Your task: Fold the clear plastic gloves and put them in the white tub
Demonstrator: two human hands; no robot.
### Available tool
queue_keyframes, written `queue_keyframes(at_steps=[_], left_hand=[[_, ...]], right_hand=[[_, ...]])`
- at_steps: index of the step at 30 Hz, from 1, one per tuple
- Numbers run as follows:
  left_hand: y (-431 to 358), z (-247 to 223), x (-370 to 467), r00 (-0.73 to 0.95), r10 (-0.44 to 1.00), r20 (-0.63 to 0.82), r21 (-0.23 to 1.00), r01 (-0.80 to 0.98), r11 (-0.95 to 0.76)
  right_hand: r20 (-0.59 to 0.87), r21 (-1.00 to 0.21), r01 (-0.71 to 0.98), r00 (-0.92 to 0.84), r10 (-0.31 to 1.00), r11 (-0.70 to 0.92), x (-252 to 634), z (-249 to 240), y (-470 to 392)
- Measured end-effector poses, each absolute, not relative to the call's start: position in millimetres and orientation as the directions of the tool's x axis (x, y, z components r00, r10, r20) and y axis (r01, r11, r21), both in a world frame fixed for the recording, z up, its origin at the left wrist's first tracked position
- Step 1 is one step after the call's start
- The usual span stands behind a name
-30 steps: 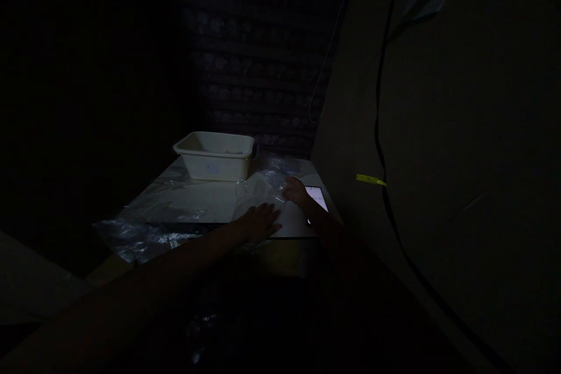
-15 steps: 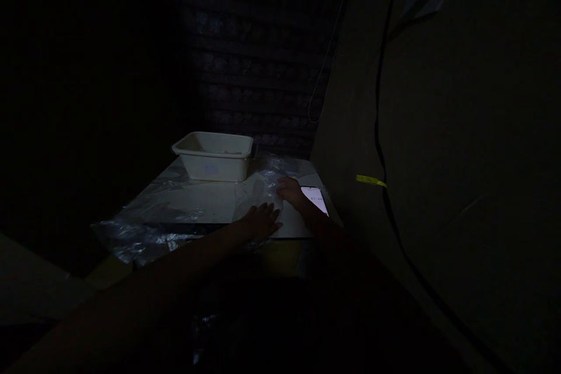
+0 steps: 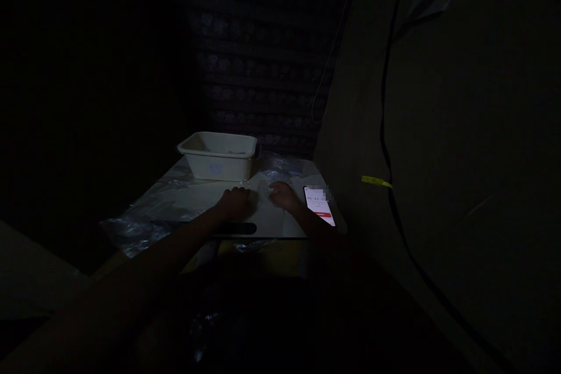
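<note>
Clear plastic [image 3: 265,187] is seen spread on the table [image 3: 274,227], just beside the right hand [image 3: 284,196], whose fingers are bent | left hand [image 3: 236,203] is held curled; whether anything is clamped cannot be told | spreading judged partly done, crumpled stretches left

00:42 on the phone screen [image 3: 319,206], last digits unclear

two hands [image 3: 236,203], one tub [image 3: 221,169], one phone [image 3: 319,208], one table [image 3: 205,191], one cable [image 3: 383,111], one yellow tag [image 3: 374,180].
</note>
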State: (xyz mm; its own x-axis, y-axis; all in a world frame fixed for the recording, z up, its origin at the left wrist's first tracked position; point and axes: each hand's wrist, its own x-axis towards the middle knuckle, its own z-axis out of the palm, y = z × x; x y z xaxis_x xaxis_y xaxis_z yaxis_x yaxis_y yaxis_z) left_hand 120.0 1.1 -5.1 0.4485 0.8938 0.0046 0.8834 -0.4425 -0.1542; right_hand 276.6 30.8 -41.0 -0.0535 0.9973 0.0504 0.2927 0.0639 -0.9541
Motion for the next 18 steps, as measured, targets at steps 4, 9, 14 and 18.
queue_keyframes(at_steps=[4,9,14,18], left_hand=[[3.9,-8.5,116.0,0.433,0.902,0.006,-0.153,0.891,-0.427],[4.9,-13.8,122.8,0.530,0.848,-0.010,-0.085,0.845,-0.529],[-0.1,-21.9,129.1,0.634,0.772,-0.044,-0.045,0.770,-0.636],[-2.9,-25.4,128.9,0.646,0.762,-0.052,-0.029,0.761,-0.648]], right_hand=[[0.022,-0.956,0.291,-0.069,0.997,0.042,272.2,-47.5,32.6],[-0.051,-0.970,0.242,-0.097,0.994,-0.026,271.1,-50.5,30.1],[-0.029,-0.949,0.314,-0.089,0.996,0.001,271.4,-46.4,25.4],[0.137,-0.747,0.648,-0.067,0.988,0.148,281.3,-42.4,21.8]])
